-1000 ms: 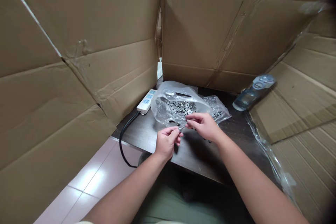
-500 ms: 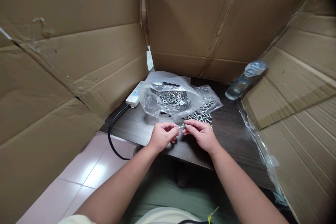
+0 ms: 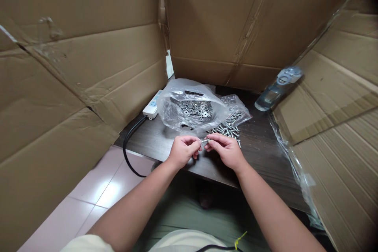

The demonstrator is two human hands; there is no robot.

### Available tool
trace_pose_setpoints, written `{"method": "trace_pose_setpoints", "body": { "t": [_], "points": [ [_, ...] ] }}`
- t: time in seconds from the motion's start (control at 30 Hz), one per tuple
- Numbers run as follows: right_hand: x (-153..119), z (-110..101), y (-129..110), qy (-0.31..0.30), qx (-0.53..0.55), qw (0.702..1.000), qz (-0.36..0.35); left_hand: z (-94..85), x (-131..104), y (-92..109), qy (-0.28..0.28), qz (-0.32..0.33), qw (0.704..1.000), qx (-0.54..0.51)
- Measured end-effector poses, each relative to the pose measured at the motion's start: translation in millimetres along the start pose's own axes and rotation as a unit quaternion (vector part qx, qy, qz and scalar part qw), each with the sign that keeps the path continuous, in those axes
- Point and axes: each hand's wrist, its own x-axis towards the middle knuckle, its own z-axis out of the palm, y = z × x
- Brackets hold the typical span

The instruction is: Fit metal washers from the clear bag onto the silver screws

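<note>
Close together over the table's front part, my two hands meet at a small silver bolt (image 3: 205, 140). My right hand (image 3: 227, 150) pinches one end of it between thumb and fingertips. The fingertips of my left hand (image 3: 184, 151) are closed on a thin, flat piece like a washer (image 3: 201, 142) at the bolt's other end. How far the bolt passes through it is too small to tell. Just beyond my right hand lies a pile of loose bolts (image 3: 226, 129). A translucent plastic bag (image 3: 168, 116) lies open behind my hands, with many washers and nuts (image 3: 195, 109) inside.
A second clear bag (image 3: 240, 106) holds more bolts. At the back right stands a water bottle (image 3: 270, 94), tilted in view. A white power strip (image 3: 152, 106) with a black cable (image 3: 125, 147) sits left. Cardboard walls (image 3: 206, 27) surround the dark table (image 3: 260, 145).
My hands stay nearly in place, still pinching the bolt between them. The whole view has shifted slightly.
</note>
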Motion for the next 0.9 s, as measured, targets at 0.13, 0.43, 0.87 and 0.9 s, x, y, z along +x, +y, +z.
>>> {"method": "trace_pose_setpoints", "body": {
  "t": [0.13, 0.43, 0.87, 0.9],
  "points": [
    [-1.1, 0.3, -2.0, -0.006, -0.030, 0.999, -0.023, -0.3, 0.3, -1.4, 0.004, -0.001, 1.000, 0.006],
    [-2.1, 3.7, -3.2, -0.001, -0.096, 0.995, -0.037, -0.7, -0.3, -3.1, 0.014, 0.012, 0.999, 0.028],
    [-2.6, 8.5, 0.9, -0.007, -0.049, 0.998, 0.050, 5.8, -8.0, -5.0, 0.047, 0.179, 0.964, 0.193],
    [-2.4, 8.9, 0.6, -0.007, -0.043, 0.998, 0.055, 6.3, -8.5, -4.4, 0.051, 0.193, 0.958, 0.206]
  ]
}}
